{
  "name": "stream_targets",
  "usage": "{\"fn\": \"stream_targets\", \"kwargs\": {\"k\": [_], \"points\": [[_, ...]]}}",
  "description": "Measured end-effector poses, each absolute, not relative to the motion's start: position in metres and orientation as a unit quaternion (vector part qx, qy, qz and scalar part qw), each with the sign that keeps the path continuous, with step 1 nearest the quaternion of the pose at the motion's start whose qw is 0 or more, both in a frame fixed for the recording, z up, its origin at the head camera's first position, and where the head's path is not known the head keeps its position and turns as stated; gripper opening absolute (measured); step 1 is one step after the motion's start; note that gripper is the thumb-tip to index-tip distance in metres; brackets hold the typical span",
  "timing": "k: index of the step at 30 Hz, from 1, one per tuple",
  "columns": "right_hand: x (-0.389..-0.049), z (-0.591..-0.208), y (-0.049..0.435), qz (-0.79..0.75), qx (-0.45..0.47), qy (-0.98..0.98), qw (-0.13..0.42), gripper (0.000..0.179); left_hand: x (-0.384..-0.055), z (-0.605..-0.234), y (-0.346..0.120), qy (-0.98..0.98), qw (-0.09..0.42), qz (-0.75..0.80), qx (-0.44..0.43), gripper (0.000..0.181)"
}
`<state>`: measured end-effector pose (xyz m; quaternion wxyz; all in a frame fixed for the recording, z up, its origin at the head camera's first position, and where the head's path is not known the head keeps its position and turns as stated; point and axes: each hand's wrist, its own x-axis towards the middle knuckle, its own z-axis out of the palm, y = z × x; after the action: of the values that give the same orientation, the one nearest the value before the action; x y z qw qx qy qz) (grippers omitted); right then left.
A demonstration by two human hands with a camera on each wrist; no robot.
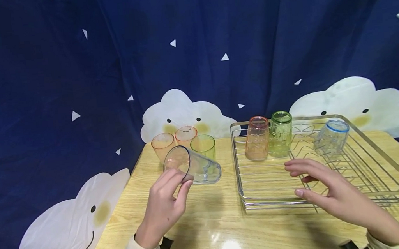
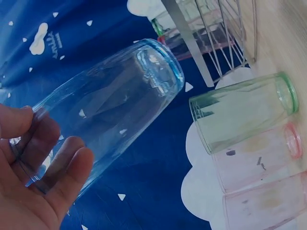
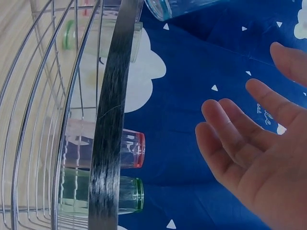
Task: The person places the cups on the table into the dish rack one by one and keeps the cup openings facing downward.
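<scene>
My left hand [image 1: 167,201] pinches the rim of a clear blue-tinted cup [image 1: 203,169], which lies tilted in the air with its mouth toward the left. In the left wrist view the thumb and fingers grip that cup [image 2: 120,96] at its rim, its base pointing up and right. Behind it on the table stand an orange cup [image 1: 160,148], a red-rimmed cup [image 1: 186,132] and a green cup [image 1: 206,147], mouths up. Over the front of the wire rack [image 1: 279,201], my right hand [image 1: 334,188] hovers with fingers spread, holding nothing.
Inside the rack, a red-rimmed cup [image 1: 257,139] and a green cup [image 1: 280,135] stand upside down side by side at the left. A blue cup [image 1: 331,137] leans at the right. A dark blue curtain [image 1: 193,43] hangs behind the wooden table [image 1: 207,225].
</scene>
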<state>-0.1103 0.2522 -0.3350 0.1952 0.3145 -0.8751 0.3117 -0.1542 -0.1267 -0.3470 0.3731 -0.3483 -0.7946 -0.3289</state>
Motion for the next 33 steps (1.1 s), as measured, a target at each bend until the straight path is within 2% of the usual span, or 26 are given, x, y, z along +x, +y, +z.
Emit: {"fn": "stream_targets", "kwargs": {"k": [19,33], "points": [[-0.103,-0.329,0.243,0.319,0.315,-0.875,0.181,0.062,-0.134,-0.329,-0.106,-0.694,0.422,-0.366,-0.454,0.009],[-0.098,-0.328,0.235,0.319,0.321,-0.875,0.174,0.064,-0.126,-0.325,-0.089,-0.649,0.429,-0.363,-0.513,0.013]]}}
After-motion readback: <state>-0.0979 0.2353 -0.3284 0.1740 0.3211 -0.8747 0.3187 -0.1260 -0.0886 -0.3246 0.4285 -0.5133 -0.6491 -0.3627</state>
